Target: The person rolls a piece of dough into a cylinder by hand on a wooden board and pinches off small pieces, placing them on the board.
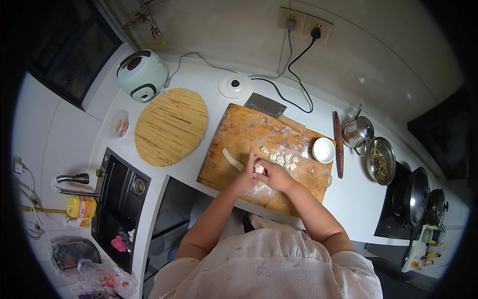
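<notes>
A small piece of dough is held between my two hands over a floured wooden cutting board. My left hand has its index finger raised, and its lower fingers meet the dough. From the other side my right hand grips the same piece. A rope of dough lies to the left, its near end hidden behind my left hand. Several cut dough pieces sit beyond my right hand. A white bowl of flour stands at the board's right edge, and a cleaver rests along the far edge.
Left of the board lies a round slatted mat, near a rice cooker and a sink. On the right are a rolling pin, a metal pot, a bowl of chopped filling and a stove with a lidded pan.
</notes>
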`<action>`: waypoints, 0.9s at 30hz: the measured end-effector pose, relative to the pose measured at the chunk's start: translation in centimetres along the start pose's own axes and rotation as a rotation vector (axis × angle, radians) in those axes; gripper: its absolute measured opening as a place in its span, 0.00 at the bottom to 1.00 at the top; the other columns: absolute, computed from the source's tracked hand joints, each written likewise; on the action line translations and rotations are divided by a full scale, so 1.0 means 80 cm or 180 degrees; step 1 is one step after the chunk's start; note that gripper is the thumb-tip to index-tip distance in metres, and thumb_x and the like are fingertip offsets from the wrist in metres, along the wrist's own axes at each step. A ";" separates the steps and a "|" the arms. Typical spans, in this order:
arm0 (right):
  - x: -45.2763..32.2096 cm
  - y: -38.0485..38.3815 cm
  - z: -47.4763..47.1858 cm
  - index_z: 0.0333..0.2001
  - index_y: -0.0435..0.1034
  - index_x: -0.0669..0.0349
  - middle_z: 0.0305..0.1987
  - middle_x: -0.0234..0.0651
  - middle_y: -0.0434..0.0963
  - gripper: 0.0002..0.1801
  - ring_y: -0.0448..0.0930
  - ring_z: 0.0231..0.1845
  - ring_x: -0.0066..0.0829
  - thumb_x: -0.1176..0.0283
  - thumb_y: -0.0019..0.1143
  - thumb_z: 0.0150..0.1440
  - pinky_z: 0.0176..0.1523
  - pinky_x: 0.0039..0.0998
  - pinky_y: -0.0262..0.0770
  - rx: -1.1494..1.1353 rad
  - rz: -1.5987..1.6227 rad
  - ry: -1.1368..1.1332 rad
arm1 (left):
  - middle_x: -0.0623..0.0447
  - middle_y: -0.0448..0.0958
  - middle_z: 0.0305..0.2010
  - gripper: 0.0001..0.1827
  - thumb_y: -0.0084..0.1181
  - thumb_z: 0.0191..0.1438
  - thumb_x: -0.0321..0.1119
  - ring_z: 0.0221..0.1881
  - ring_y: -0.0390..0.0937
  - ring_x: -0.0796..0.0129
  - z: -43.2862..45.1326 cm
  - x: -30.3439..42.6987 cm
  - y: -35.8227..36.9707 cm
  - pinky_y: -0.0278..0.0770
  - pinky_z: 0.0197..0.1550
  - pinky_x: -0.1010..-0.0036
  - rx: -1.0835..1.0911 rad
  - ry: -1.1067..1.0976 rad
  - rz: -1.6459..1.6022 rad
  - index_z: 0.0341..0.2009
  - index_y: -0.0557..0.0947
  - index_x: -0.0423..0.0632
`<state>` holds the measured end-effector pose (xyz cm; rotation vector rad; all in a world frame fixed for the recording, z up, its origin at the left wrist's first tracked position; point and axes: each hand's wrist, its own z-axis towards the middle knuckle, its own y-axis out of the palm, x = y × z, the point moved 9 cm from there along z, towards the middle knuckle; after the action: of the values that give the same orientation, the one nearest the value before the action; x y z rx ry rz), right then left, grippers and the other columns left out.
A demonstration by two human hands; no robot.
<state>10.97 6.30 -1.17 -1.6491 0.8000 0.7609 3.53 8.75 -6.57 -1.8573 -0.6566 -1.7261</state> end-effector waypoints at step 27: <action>0.087 -0.085 -0.030 0.43 0.69 0.62 0.30 0.41 0.73 0.14 0.74 0.31 0.37 0.80 0.51 0.50 0.40 0.29 0.70 0.1501 0.0139 0.0015 | 0.58 0.67 0.40 0.17 0.41 0.57 0.25 0.44 0.65 0.74 -0.028 0.002 -0.045 0.62 0.49 0.78 0.0274 -0.0417 -0.0487 0.53 0.66 0.46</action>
<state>20.71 4.32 -2.69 -1.2140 0.9392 0.5452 -0.55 9.98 -6.10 -1.9151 -0.9320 -1.6507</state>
